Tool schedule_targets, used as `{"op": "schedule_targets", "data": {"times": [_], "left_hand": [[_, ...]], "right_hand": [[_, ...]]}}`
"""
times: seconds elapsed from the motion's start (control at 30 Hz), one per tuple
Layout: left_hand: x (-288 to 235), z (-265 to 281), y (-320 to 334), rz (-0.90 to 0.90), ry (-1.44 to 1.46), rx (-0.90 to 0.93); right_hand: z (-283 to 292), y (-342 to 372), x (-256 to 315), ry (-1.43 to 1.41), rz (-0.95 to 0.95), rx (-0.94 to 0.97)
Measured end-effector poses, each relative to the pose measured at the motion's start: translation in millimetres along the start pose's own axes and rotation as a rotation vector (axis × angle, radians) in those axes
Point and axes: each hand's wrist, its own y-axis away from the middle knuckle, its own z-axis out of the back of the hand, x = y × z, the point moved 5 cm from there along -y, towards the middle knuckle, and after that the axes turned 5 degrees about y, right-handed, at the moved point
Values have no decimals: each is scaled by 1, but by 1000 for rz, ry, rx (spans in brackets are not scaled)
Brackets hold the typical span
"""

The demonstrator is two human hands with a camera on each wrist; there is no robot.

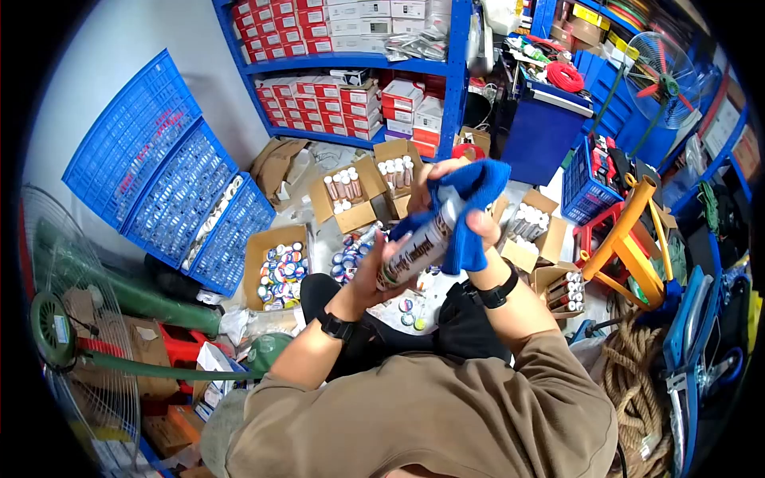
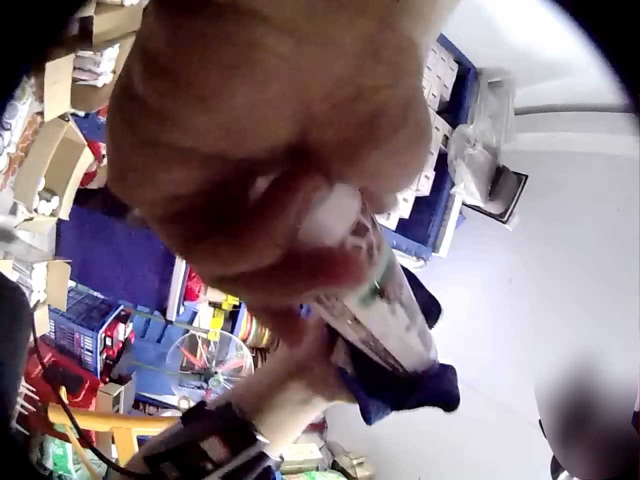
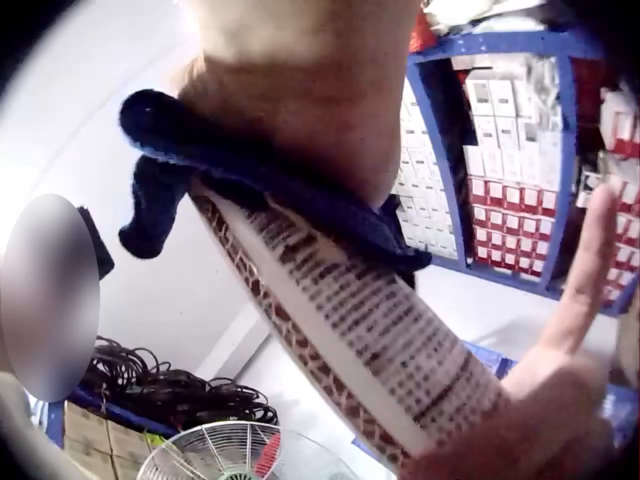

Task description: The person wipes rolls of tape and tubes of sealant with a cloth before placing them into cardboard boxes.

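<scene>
The can (image 1: 422, 248) is gripped by the left hand (image 1: 368, 275); around its far end, the cloth (image 1: 478, 185) is held by the right hand (image 1: 483, 231). Beyond the hands, a carton (image 1: 360, 217) is seen.

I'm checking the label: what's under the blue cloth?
Part of the printed can, held through the blue cloth by the right hand; the surface the cloth covers is hidden.
</scene>
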Motion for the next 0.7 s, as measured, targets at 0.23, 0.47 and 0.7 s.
{"op": "schedule_targets", "data": {"times": [0.23,0.47,0.7], "left_hand": [[-35,-31,-25,-619,-567,-528],[-27,-18,-47,-665,-1063,-490],[-24,-36,-70,-702,-133,-549]], "right_hand": [[37,34,-18,418,-8,-681],[70,16,40,197,73,-729],[66,23,11,386,28,-736]]}}
